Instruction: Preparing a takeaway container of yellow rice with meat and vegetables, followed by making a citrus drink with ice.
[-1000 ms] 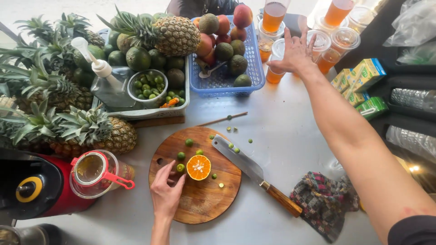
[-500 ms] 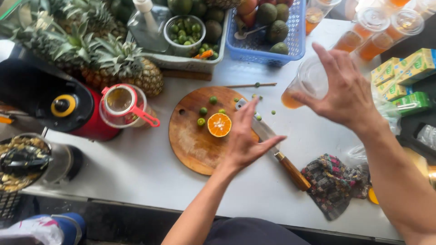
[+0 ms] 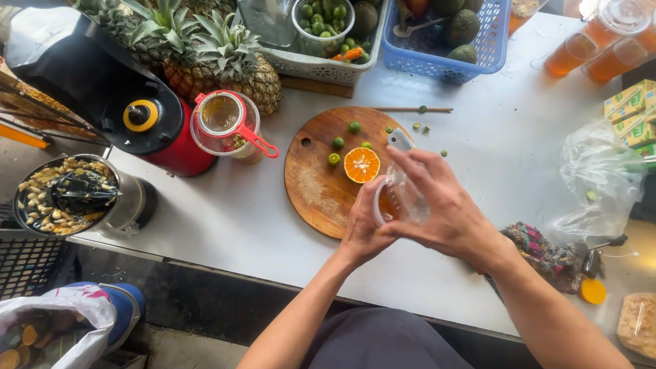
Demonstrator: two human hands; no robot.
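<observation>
My right hand (image 3: pixel 444 208) grips a clear plastic cup (image 3: pixel 402 198) with a little orange juice in it, tipped on its side over the right part of a round wooden cutting board (image 3: pixel 321 184). My left hand (image 3: pixel 361 229) touches the cup's rim from below. On the board lie half an orange (image 3: pixel 361 165), cut face up, and three small green limes (image 3: pixel 339 143). A knife blade (image 3: pixel 400 140) shows just above my right fingers; its handle is hidden by my hands.
A red and black juicer (image 3: pixel 147 126) with a strainer jug (image 3: pixel 225 123) stands left of the board. Pineapples (image 3: pixel 225 61), a bowl of limes (image 3: pixel 324 17) and a blue fruit basket (image 3: pixel 451 48) line the back. Juice cups (image 3: pixel 588 48), a plastic bag (image 3: pixel 601 178) and a cloth (image 3: pixel 543 249) are at right.
My right hand brought the cup down from the back right to the cutting board. My left hand rose off the board and met the cup's rim. The camera tilted nearer.
</observation>
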